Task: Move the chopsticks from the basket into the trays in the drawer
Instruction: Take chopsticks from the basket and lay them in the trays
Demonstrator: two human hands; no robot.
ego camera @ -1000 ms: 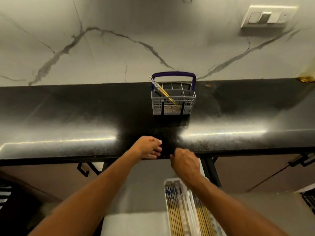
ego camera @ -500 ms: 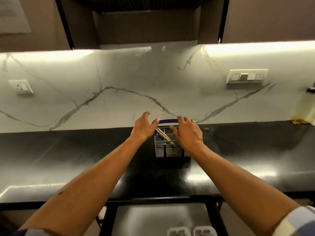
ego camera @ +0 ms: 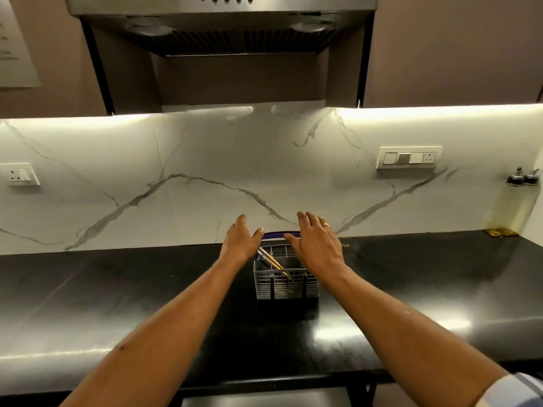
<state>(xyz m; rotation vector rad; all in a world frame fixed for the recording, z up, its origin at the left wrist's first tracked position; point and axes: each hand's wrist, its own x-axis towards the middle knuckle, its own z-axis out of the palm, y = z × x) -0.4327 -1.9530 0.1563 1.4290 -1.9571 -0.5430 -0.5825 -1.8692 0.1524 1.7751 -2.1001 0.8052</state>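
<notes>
Two hands reach out over the black surface [ego camera: 117, 304] in the head view, one at each side of a grey plastic basket [ego camera: 286, 284]. The basket stands upright toward the far edge of the surface, near the marble backsplash [ego camera: 176, 160], with a purple handle [ego camera: 274, 235] arching over its top. Its inside is split into several compartments. A pair of chopsticks [ego camera: 273, 261] leans in it, yellow in the lower part with paler patterned upper ends, the tops tilted up toward the left far corner and the lower ends sunk toward the near middle of the basket. The other compartments look bare, though the right part is hidden by the hand.

The left hand [ego camera: 239, 240] hovers at the basket's left far corner, fingers spread wide and holding nothing, its thumb close to the handle's left end. The right hand [ego camera: 316, 245] is likewise open and flat over the basket's right side, a ring [ego camera: 325, 224] on one finger; whether it touches the rim I cannot tell.

At the near bottom edge a pale strip of the drawer [ego camera: 264, 402] shows under the surface; its trays are out of sight. A range hood [ego camera: 223, 30] hangs above, and a switch plate [ego camera: 410, 157] sits on the backsplash at right.
</notes>
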